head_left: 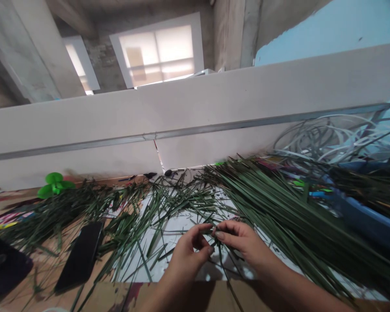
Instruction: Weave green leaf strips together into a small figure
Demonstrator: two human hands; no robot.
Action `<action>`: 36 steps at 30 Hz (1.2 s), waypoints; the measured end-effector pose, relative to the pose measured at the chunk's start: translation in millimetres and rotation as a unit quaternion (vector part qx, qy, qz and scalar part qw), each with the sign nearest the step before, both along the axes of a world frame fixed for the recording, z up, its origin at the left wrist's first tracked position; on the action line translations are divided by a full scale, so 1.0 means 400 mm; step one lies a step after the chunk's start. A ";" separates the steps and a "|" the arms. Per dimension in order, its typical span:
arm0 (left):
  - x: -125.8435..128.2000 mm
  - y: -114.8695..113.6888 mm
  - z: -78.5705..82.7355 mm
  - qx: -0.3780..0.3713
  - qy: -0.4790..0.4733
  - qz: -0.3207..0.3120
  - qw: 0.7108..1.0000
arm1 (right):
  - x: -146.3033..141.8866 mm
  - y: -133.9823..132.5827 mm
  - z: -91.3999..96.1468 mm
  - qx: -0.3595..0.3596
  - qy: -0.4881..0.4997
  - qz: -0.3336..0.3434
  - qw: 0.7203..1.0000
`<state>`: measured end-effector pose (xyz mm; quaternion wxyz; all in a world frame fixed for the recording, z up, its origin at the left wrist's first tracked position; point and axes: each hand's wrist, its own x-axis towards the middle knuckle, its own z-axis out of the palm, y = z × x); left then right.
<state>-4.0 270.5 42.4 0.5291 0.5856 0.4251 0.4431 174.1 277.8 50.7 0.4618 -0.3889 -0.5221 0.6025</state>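
Note:
Low in the middle, my left hand [190,255] is curled, its index fingertip and thumb at a small piece of green leaf strips [218,249]. From the other side my right hand [242,240] pinches the same piece between thumb and fingers. One long strip hangs down from it toward the front edge. The fingertips partly cover the piece, so its shape cannot be made out. Beyond the hands, loose cut leaf strips [182,199] lie scattered over a white sheet [178,221]. To the right stretches a thick bundle of long green leaves [279,208].
A black phone [79,255] lies on the left, near a dark object [4,266] at the edge. Behind stands a bright green three-lobed item [54,185]. A blue basin [360,212] with dark strips and coiled white bands [328,136] occupy the right. A white partition [195,108] runs behind.

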 end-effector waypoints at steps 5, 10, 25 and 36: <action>0.009 -0.028 0.014 0.091 0.092 0.071 0.989 | 0.002 0.000 0.001 0.009 -0.008 -0.022 1.000; 0.014 -0.046 0.022 0.116 0.206 0.068 0.969 | 0.000 -0.001 -0.017 0.021 -0.027 -0.030 0.999; 0.019 -0.059 0.006 0.483 0.501 0.116 0.708 | -0.014 -0.005 -0.033 -0.005 0.005 -0.011 1.000; 0.015 -0.058 0.008 0.215 0.270 0.159 0.925 | -0.006 -0.011 -0.023 0.037 -0.037 -0.070 0.996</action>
